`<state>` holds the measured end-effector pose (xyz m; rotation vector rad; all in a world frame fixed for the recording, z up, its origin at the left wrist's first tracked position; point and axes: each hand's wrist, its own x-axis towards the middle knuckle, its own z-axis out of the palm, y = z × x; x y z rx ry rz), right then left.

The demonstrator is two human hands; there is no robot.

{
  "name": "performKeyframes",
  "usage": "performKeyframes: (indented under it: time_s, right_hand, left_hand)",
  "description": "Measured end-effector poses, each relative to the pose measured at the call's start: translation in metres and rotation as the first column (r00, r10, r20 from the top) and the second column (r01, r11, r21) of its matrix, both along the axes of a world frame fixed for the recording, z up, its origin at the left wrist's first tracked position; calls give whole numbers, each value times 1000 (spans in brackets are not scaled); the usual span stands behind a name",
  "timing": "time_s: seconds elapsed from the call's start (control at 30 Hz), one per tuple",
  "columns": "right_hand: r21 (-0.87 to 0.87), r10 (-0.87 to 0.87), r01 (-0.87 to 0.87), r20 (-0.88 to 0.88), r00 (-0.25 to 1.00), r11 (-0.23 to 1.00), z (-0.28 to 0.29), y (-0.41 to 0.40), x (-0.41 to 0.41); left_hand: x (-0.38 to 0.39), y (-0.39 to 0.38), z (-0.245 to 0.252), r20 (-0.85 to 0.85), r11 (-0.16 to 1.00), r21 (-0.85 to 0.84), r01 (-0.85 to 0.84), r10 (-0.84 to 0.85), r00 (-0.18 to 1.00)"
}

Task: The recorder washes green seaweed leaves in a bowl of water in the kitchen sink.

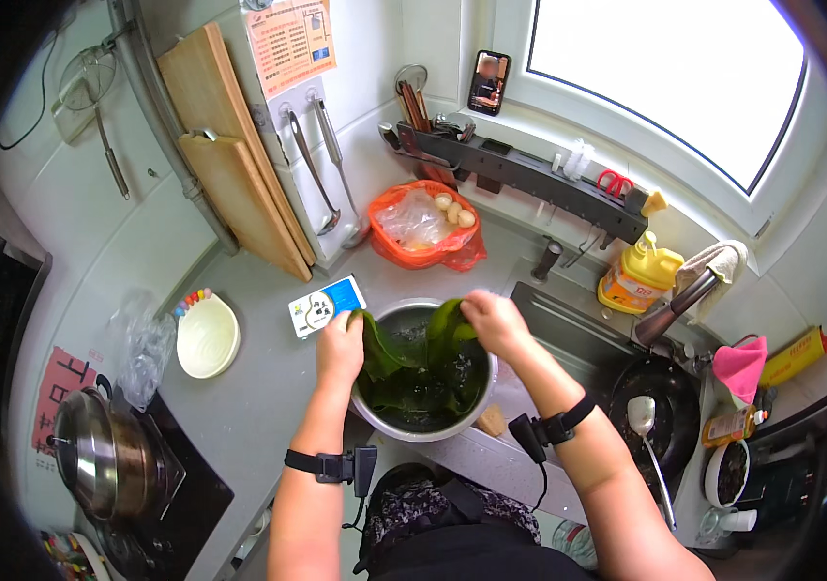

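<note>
A sheet of dark green kelp (413, 363) hangs between my two hands, its middle sagging into the water of a round stainless steel basin (424, 436). My left hand (341, 348) grips one end at the basin's left rim, close to a blue and white food package (327, 305) on the counter. The other end is pinched by my right hand (494, 323), over the right rim. The fingertips of both hands are partly hidden. Below the basin's right edge lies a tan sponge-like piece (492, 420).
Right of the basin are the sink (566, 334), a black wok (664, 428) with a spatula (642, 421), and a faucet (674, 309). A red bag (424, 254) of food stands behind. A pale bowl (208, 338) and steel pot (105, 457) are leftward.
</note>
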<state>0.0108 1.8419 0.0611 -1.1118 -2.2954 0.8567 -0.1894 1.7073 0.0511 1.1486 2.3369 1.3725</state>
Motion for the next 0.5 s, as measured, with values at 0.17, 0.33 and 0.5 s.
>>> performKeyframes:
  time_s: [0.17, 0.33, 0.5]
  right_hand:
    - [-21, -10, 5, -260, 965, 1000, 36, -5, -3]
    - [91, 122, -118, -31, 992, 989, 17, -19, -11]
    - [122, 185, -201, 127, 974, 972, -44, -31, -20]
  left_hand:
    - [2, -1, 26, 73, 999, 44, 17, -21, 997]
    - [9, -2, -10, -52, 958, -269, 103, -121, 991]
    - [33, -10, -56, -216, 829, -533, 172, -329, 919]
